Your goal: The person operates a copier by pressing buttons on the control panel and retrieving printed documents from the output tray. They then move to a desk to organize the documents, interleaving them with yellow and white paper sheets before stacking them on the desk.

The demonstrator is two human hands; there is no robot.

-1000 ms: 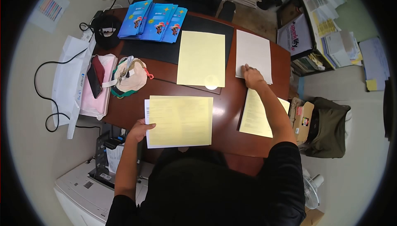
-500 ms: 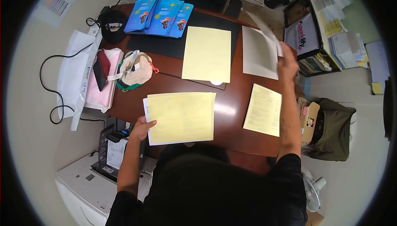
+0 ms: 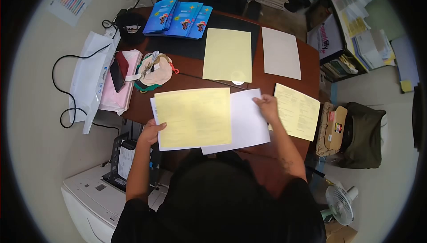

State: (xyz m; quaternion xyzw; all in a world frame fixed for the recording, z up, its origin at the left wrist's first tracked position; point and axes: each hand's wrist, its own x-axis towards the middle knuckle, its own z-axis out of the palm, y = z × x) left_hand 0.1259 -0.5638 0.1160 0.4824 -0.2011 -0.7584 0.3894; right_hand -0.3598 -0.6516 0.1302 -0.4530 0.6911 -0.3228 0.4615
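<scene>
My left hand (image 3: 151, 132) pinches the left edge of some paper sheets, its thumb on top. The uppermost is a yellow printed sheet (image 3: 193, 118), with white paper showing along its left and lower edges. Out from under its right side sticks a white sheet (image 3: 249, 125), slightly tilted. My right hand (image 3: 267, 108) is closed on that sheet's upper right corner. Right of this hand, a yellow printed stack (image 3: 297, 109) lies on the desk. Farther back are a pale yellow sheet (image 3: 227, 55) and a greyish-white sheet (image 3: 281, 52), both lying flat.
Blue booklets (image 3: 180, 18) lie in overlapping piles at the desk's back. On the left are a round cloth item (image 3: 154, 70) with keys, a dark red wallet (image 3: 119, 72) and pink-wrapped paper (image 3: 129, 87). A printer (image 3: 95, 189) stands front left, a fan (image 3: 340, 203) front right.
My right hand has come from the greyish-white paper at the back right, where it held a lifted sheet. It now grips a white sheet jutting out beneath the yellow one.
</scene>
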